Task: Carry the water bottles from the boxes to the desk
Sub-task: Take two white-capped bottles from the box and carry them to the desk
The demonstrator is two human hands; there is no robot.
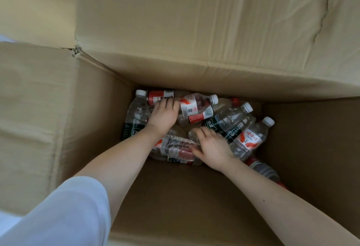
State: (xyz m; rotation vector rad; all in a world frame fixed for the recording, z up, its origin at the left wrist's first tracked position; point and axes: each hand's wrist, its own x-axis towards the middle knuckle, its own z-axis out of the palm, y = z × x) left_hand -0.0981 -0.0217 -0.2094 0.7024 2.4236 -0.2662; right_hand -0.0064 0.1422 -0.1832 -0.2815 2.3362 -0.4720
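1. Water bottles (221, 106) lie on their sides in a loose heap on the floor of a tall open cardboard box (214, 197), gathered toward its far wall. 2 bare forearms reach down to them.
2. Left hand (164, 114) lies palm down at the far left of the heap, fingers stretched forward onto a red-labelled bottle (158, 96). Whether they grip it cannot be told.
3. This red-labelled bottle lies against the far wall with its long axis running left to right. Its ends are hidden.
4. Just left of that hand lies the left green-labelled bottle (134, 121), its axis running near to far, its white cap toward the far wall and its label at the near end.
5. Right hand (212, 148) sits at the near middle of the heap, fingers curled over the base end of the right green-labelled bottle (229, 124), while the thumb touches a crumpled bottle (175, 146).
6. That right green-labelled bottle lies diagonally, its white cap pointing far and right, away from the hand.
7. The crumpled bottle lies between the 2 wrists, its axis roughly left to right.
8. A white-labelled bottle (249, 140) lies just right of the right hand, roughly parallel to the green one, with its cap far and right.
9. Between the 2 hands a white-and-red-labelled bottle (194, 107) points its cap right.
10. A white sleeve (68, 212) covers the left upper arm.
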